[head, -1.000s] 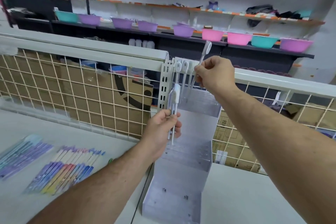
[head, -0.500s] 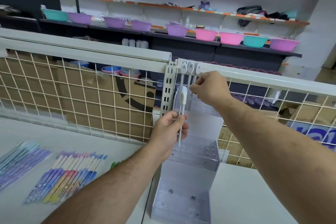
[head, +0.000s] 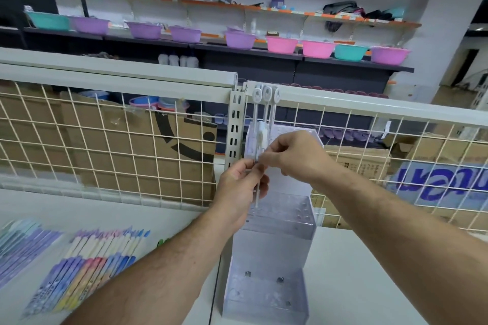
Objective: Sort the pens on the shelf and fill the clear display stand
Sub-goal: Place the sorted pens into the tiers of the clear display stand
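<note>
While the left hand (head: 241,185) gripped a bundle of white slim pens (head: 261,138) upright over the clear acrylic tiered stand (head: 280,221), the right hand (head: 293,155) pinched one of them, likely to feed a hole. Three white oval-capped pens (head: 266,103) stood in the far tier. Pastel pens (head: 92,264) lay near left on the white shelf (head: 79,214).

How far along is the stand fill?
Done: three white pens stand in the top tier of the clear stand. In hand: the left hand grips a white pen bundle, the right hand pinches one. Left: both lower tiers look empty; coloured pens lie on the shelf.
</note>
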The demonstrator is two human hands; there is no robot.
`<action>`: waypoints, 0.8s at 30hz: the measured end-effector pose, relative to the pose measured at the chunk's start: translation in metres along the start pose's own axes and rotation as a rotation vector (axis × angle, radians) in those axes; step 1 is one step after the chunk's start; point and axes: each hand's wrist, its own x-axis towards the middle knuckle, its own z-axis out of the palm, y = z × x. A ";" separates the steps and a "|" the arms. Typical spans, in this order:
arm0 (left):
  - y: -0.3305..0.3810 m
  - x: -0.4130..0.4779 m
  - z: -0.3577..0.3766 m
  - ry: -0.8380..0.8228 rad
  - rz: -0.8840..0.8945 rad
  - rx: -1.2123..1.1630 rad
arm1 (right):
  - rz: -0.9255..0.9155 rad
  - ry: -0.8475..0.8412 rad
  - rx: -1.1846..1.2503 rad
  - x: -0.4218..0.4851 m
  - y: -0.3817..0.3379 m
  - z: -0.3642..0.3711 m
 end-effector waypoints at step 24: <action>-0.004 0.001 -0.001 0.024 -0.018 0.069 | -0.021 0.504 0.046 0.069 -0.025 -0.057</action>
